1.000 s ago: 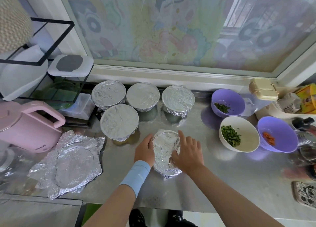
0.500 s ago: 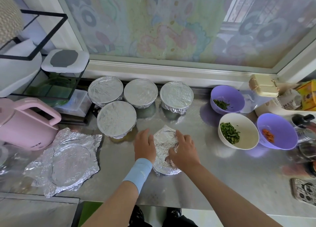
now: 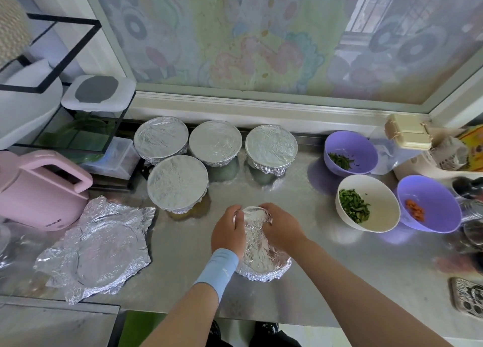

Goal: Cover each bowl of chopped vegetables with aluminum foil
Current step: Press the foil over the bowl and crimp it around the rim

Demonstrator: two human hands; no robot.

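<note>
A foil-wrapped bowl (image 3: 261,252) stands on the steel counter in front of me. My left hand (image 3: 227,231) and my right hand (image 3: 281,227) curl over its far rim, one on each side, and grip the foil. Behind it stand several foil-covered bowls, the nearest (image 3: 177,183) at centre left. Three bowls at the right are uncovered: a purple bowl with green pieces (image 3: 350,152), a white bowl with chopped greens (image 3: 367,203) and a purple bowl with orange bits (image 3: 428,203). A loose crumpled foil sheet (image 3: 96,247) lies at the left.
A pink kettle (image 3: 39,190) sits at the far left beside a black wire rack (image 3: 65,111) with containers. A beige lidded box (image 3: 407,132) and bottles crowd the right end. A phone (image 3: 467,297) lies at the right front. The window sill runs behind the bowls.
Both hands have slid from the sides of the foil top to the bowl's far rim and curled down over it. The foil now sits tighter on the bowl.
</note>
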